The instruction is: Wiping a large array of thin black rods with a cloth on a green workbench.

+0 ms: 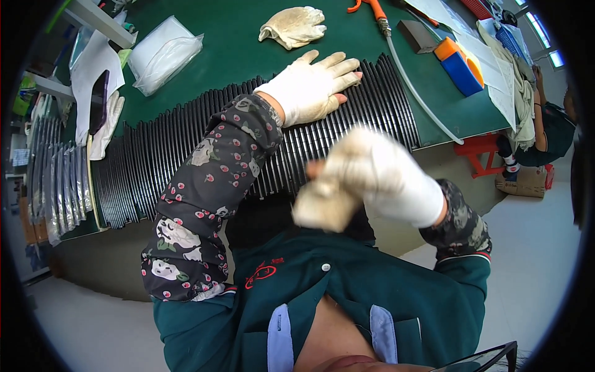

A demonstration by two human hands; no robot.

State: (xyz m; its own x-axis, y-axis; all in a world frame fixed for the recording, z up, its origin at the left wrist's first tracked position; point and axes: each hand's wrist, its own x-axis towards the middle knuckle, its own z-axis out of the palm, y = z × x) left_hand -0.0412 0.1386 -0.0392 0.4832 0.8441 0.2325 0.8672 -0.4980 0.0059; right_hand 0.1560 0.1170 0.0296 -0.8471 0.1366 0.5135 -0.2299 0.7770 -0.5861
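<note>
A long row of slim black rods (pixel 186 139) lies side by side across the green table (pixel 229 37). My left hand (pixel 307 87), in a white work glove with bare fingertips showing, rests flat on the far ends of the rods with its fingers spread. Over the near ends, my gloved right hand (pixel 378 173) is closed around a bunched beige cloth (pixel 325 204). Motion blurs that hand and the cloth, and whether the cloth touches the rods I cannot tell. Beyond my left hand lies a loose, stained work glove (pixel 294 26).
An orange air gun (pixel 373 8) with a pale hose, a grey block (pixel 417 36) and a blue-and-orange block (pixel 462 67) sit at right. Clear plastic bags (pixel 164 54), a phone (pixel 99 102) and bagged rods (pixel 62 186) are at left. Another person (pixel 551 133) sits far right.
</note>
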